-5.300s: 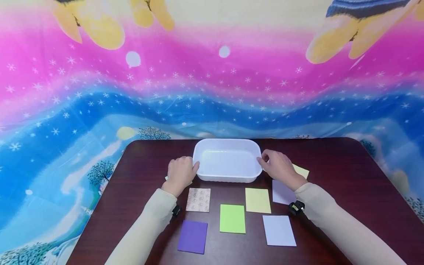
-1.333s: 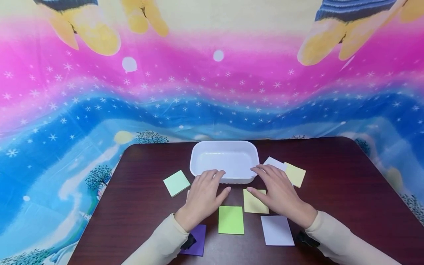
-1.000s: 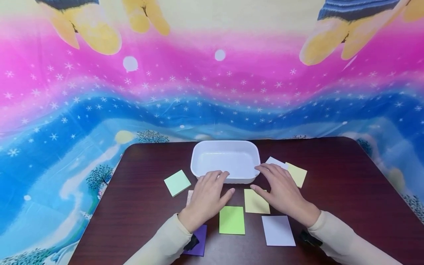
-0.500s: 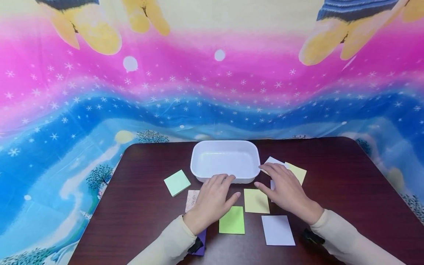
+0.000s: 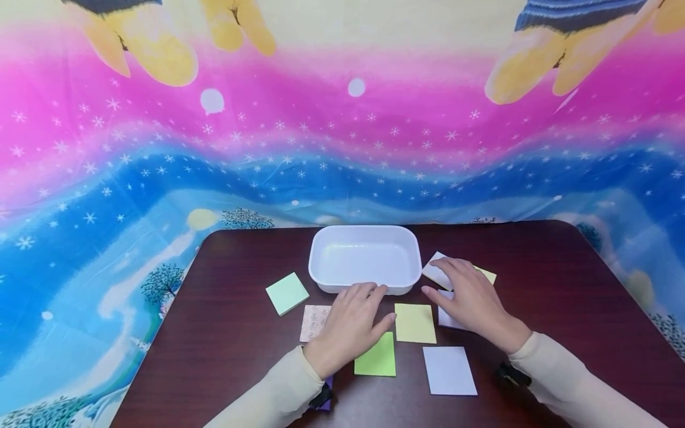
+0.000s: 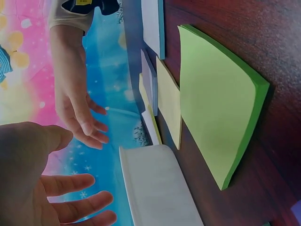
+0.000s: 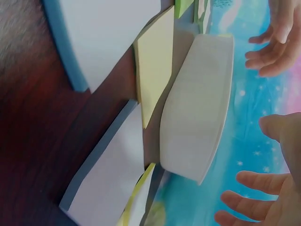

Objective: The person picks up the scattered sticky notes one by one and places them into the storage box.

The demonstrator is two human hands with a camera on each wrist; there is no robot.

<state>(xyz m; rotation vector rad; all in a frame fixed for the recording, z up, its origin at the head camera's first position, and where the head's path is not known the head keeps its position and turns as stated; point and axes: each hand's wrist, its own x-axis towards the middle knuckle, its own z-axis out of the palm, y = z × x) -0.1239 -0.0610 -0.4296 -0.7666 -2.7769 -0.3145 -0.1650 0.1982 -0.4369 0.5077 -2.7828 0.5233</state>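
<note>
While tray [image 5: 364,260] stays put, left grip [image 5: 350,322], right grip [image 5: 478,302] shifted rightward.

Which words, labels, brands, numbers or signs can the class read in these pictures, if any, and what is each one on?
No text can be read for certain.
Patterned pad: repeated letter-like print, too small to read, partly behind the left hand.
Black device at the right wrist: a yellow patch, perhaps a label, unreadable at the picture's edge.
White tray: no writing shows.
</note>
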